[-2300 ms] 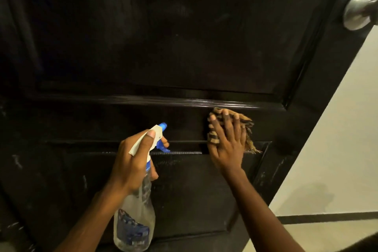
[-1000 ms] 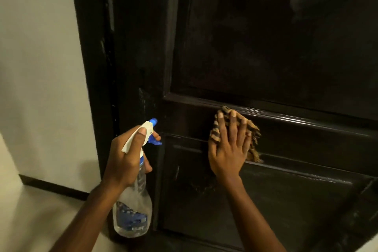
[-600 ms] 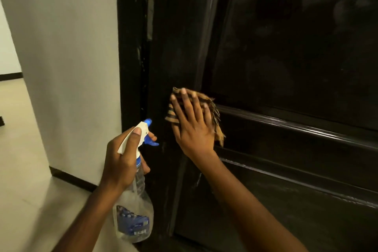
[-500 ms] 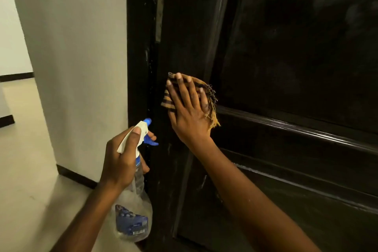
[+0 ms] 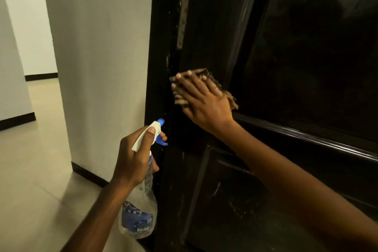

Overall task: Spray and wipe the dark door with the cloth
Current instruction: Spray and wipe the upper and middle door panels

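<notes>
**Hallway cleaning time**

Pale wall [image 5: 98,47] stands just left of the dark door [image 5: 296,57], with a black strip [image 5: 88,174] along its bottom and a light floor [image 5: 30,159] below. The door is shiny and has raised panels. A metal hinge [image 5: 182,20] shows high up on the door's left edge.

The right hand [image 5: 204,102] lies flat on the door near that left edge, below the hinge. Its fingers are straight and spread wide, and they press a brown striped cloth [image 5: 231,100] against the wood. Bits of the cloth stick out past the fingertips, and a frayed end pokes out on the side of the hand away from the hinge.

The left hand [image 5: 133,157] is lower down, close to the door's left edge. It is wrapped round the neck of a clear spray bottle [image 5: 141,210] — the thumb lies along the white top, and fingertips show by the blue trigger [image 5: 161,141]. The nozzle points at the door. The bottle hangs below the hand and has a blue label.

Small pale marks dot the lower part of the door — some are near the bottle.
</notes>
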